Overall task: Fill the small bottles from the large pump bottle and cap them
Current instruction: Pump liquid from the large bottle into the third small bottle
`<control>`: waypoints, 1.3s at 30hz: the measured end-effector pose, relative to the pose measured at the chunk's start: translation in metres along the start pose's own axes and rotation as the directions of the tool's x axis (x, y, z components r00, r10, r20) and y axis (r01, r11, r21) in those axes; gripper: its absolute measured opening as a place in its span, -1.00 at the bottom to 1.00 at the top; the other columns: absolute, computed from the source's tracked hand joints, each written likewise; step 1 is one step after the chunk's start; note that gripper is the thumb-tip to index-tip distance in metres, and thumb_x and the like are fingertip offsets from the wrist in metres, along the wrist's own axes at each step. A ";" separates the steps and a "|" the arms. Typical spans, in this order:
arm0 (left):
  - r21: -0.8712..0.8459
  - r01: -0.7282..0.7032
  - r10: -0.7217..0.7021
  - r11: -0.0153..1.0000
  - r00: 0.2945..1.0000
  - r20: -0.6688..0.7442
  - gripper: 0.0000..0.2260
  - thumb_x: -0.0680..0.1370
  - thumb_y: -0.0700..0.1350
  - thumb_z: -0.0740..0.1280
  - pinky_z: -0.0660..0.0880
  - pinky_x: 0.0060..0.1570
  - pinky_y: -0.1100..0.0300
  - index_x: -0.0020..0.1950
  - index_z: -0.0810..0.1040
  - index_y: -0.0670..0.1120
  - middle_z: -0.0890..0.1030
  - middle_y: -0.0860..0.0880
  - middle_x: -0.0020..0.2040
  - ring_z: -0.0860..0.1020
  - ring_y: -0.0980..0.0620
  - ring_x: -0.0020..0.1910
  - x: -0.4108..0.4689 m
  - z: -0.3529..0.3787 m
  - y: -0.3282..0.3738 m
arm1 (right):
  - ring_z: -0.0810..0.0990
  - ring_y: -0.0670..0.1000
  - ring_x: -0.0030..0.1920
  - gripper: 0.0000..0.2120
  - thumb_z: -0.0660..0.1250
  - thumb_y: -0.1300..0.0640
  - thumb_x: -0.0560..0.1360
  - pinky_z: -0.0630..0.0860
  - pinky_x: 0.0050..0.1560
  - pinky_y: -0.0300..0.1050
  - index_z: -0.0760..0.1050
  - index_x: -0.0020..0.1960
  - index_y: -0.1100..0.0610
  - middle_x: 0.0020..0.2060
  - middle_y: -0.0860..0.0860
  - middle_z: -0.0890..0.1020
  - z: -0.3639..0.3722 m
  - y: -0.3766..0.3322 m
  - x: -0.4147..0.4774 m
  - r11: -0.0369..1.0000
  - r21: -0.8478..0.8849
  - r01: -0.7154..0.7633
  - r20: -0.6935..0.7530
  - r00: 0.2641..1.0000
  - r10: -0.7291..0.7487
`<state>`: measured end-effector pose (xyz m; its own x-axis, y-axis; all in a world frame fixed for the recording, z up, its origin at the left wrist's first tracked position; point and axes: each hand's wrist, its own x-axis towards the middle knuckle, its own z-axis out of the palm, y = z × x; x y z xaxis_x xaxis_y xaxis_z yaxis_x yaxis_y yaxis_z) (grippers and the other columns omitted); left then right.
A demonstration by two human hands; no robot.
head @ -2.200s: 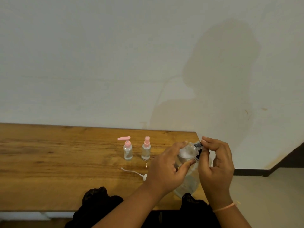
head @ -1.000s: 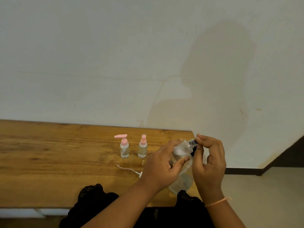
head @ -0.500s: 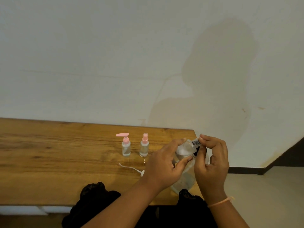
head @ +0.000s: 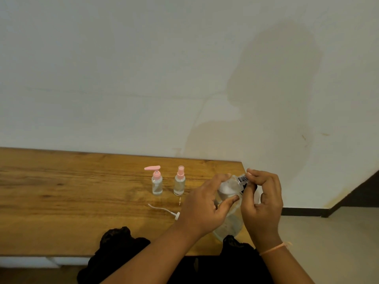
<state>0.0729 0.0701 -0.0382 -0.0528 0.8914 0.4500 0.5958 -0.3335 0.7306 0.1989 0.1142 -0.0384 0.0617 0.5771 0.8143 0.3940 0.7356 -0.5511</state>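
Left hand [head: 205, 208]: grip curled round the large bottle [head: 228, 187], steadying it.
Right hand [head: 264, 203]: pinches its barcode label [head: 243, 178], likely opening it.

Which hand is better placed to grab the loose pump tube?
Likely the left hand: the pump tube lies just beside it; the right hand is farther, pinching the clear container.

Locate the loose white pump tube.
Head view: the white pump tube lies flat on the wooden table, nearer the person than the pump-top bottle and spray-top bottle, its cap end beside the left hand.
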 end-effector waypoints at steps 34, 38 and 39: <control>0.038 -0.003 0.003 0.999 1.000 0.004 -0.60 0.50 0.17 0.30 0.33 -0.48 0.45 0.31 0.35 0.16 0.46 0.22 -0.27 0.45 0.24 -0.45 0.000 0.000 -0.002 | 0.45 -0.30 0.07 -0.82 0.14 0.31 0.46 0.42 0.07 -0.42 0.51 -0.12 0.32 -0.10 0.10 0.49 0.002 0.000 0.003 0.999 -0.027 0.037 -0.007 0.999 -0.037; 0.039 0.012 -0.012 0.999 1.000 0.001 -0.62 0.50 0.18 0.31 0.30 -0.48 0.45 0.29 0.35 0.19 0.47 0.24 -0.28 0.45 0.23 -0.46 -0.002 -0.003 0.000 | 0.46 -0.30 0.07 -0.82 0.13 0.30 0.46 0.42 0.07 -0.43 0.50 -0.11 0.32 -0.11 0.12 0.50 0.000 -0.002 0.001 1.000 -0.015 0.022 0.001 1.000 -0.022; 0.035 0.008 -0.008 0.999 1.000 -0.003 -0.63 0.50 0.21 0.29 0.37 -0.45 0.42 0.28 0.32 0.23 0.53 0.23 -0.19 0.48 0.20 -0.42 -0.002 -0.003 0.001 | 0.46 -0.30 0.07 -0.82 0.13 0.30 0.46 0.43 0.07 -0.43 0.50 -0.11 0.31 -0.10 0.12 0.50 0.001 -0.003 0.001 1.000 -0.012 0.018 -0.002 1.000 -0.018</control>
<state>0.0715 0.0667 -0.0370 -0.0598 0.8930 0.4460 0.6231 -0.3157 0.7156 0.1972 0.1126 -0.0363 0.0564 0.5633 0.8243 0.4062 0.7413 -0.5343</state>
